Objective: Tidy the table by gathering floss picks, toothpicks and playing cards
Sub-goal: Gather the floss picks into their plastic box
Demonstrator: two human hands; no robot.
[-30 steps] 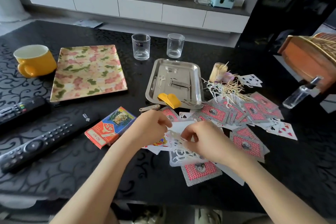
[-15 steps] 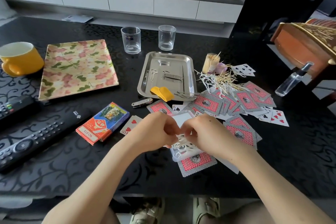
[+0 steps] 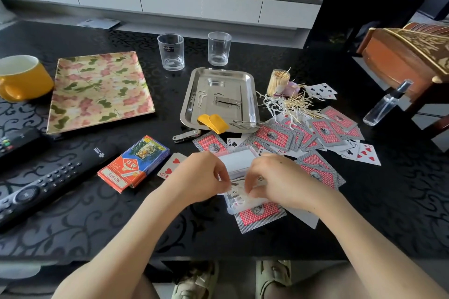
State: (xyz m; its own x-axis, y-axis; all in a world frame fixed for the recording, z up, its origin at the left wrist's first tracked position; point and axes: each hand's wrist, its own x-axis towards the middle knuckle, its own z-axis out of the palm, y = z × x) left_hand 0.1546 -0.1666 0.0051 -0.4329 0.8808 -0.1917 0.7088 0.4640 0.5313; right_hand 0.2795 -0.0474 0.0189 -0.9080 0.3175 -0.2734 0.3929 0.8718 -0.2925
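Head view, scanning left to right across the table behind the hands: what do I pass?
yellow mug → floral tray → steel tray → toothpick jar → spray bottle. The two glasses are left out because they overlap the steel tray's span.

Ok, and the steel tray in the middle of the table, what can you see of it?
The steel tray is rectangular, shiny metal, with rounded corners and a low raised rim. It lies flat on the black table, just nearer than two empty glasses. Inside lie a few white floss picks at its left and a folded metal piece in the middle. A yellow item overhangs its near rim. Neither the left hand nor the right hand touches it.
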